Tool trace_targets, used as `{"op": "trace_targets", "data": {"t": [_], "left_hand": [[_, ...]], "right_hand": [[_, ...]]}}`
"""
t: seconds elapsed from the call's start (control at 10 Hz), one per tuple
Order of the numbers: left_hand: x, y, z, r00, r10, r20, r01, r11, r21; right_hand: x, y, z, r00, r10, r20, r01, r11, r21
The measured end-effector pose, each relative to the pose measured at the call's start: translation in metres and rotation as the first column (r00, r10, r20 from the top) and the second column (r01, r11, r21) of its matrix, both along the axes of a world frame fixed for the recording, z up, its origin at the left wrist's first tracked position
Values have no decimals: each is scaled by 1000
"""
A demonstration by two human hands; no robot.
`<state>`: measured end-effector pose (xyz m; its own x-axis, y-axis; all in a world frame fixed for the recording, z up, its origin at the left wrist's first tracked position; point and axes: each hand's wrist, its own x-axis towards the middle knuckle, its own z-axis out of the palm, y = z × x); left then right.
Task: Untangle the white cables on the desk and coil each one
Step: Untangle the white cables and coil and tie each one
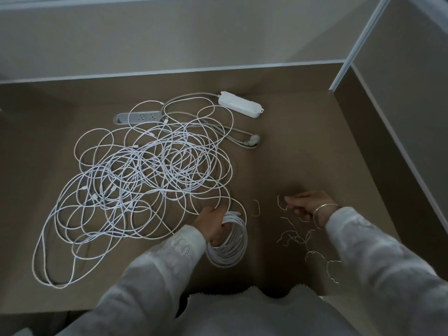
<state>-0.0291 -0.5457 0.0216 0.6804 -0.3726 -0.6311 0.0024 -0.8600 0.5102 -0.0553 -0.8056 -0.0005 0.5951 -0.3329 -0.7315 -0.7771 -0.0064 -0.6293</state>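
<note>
While the big tangle of thin white cables sprawls over the left and middle of the brown desk, one cable is already wound into a neat round white coil at the near edge of the mess, one strand running from it into the tangle. Left hand grips that coil, fingers curled through its centre. Right hand sits well apart to the right, fingers curled in, pinching a short thin wire tie (exact contact hard to make out). More loose twist ties are scattered on the desk just below that hand. Behind the tangle: a grey power strip set in the desk, a white rectangular adapter box, and a thicker grey cord with plug.
</note>
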Motion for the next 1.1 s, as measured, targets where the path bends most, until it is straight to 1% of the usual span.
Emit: {"op": "trace_targets", "data": {"t": [0.1,0.2,0.3,0.4,0.5,0.6,0.7,0.8,0.9,1.0,1.1], "left_hand": [[-1,-4,3,994,73,-79,-77,996,-40],[-6,-8,9,955,238,-175,-247,968,-34],[-8,-17,15,748,558,-359,-635,758,-146],[-5,-18,8,661,611,-435,-724,673,-154],[-8,-22,9,719,596,-357,-682,704,-199],[-9,-24,16,738,613,-282,-674,698,-244],[-10,-27,22,783,593,-185,-620,730,-287],[-11,-26,24,776,622,-108,-619,716,-324],[-15,-25,27,818,571,-74,-558,756,-342],[-20,-23,24,842,532,-82,-528,787,-319],[-24,-20,24,802,555,-222,-596,716,-362]], "right_hand": [[-8,-1,7,998,53,-15,-53,999,-10],[-16,6,24,995,99,20,-100,995,32],[-23,28,45,983,166,82,-174,979,110],[-29,57,62,935,340,100,-352,924,149],[-32,81,66,870,487,78,-493,857,146],[-33,99,64,892,432,130,-447,886,121],[-32,109,60,897,385,219,-401,915,35],[-35,113,55,828,449,337,-411,894,-180],[-40,111,55,676,563,476,-380,819,-430],[-41,106,51,520,682,515,-353,720,-597],[-45,102,41,443,774,453,-323,609,-725]]}}
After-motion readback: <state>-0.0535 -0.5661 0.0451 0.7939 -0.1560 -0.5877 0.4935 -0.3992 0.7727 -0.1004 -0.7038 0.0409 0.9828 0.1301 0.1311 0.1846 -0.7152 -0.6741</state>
